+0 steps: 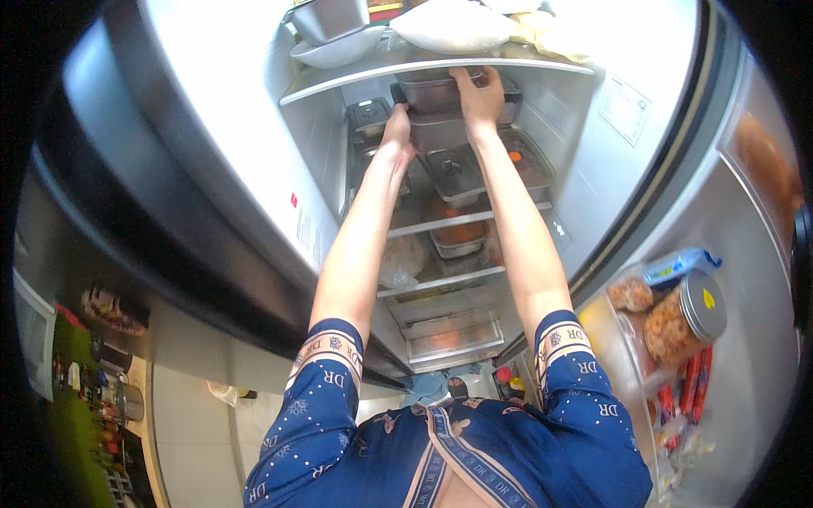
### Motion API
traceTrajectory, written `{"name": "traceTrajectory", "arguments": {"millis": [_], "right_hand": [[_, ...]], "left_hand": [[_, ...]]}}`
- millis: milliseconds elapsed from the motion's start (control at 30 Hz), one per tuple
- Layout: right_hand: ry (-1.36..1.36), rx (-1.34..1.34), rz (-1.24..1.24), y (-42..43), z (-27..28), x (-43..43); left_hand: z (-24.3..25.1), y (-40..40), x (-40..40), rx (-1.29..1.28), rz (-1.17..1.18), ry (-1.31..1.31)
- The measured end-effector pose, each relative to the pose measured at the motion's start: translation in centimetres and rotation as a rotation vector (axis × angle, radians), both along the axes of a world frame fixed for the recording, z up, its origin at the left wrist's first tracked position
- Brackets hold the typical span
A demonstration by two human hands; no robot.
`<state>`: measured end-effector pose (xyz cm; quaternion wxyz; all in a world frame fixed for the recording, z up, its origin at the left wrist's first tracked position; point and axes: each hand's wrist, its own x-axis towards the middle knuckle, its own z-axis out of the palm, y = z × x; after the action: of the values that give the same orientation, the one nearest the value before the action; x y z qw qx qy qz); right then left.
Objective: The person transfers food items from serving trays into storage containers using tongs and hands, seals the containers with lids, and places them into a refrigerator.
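Note:
Both my arms reach into an open refrigerator, under a glass shelf. My right hand grips the upper right edge of a metal food container. This container sits on top of another metal container. My left hand is against the left side of the stack, its fingers partly hidden. Below, between my wrists, lies a lidded metal container. A smaller lidded steel container stands left of my left hand. Beside my right forearm is a wide lidded container with something orange on it.
The upper shelf bears a steel pan, a white bowl and a filled white bag. A container with orange food stands one shelf down. The right door holds a lidded jar and several packets.

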<state>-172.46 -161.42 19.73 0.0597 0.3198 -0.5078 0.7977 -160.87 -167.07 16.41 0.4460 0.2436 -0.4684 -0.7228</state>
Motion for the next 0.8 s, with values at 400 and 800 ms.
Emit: {"name": "traceTrajectory", "arguments": {"millis": [400,800], "right_hand": [[-0.008,0.405,-0.002,-12.0,-3.7,-4.2],[0.111,0.291,0.17,-15.3,-11.0,-5.7]], "left_hand": [[-5.1,-14.0,-5.7,0.281,0.114,-0.035],[-9.7,-18.1,-6.8,0.449,-0.059,0.193]]}}
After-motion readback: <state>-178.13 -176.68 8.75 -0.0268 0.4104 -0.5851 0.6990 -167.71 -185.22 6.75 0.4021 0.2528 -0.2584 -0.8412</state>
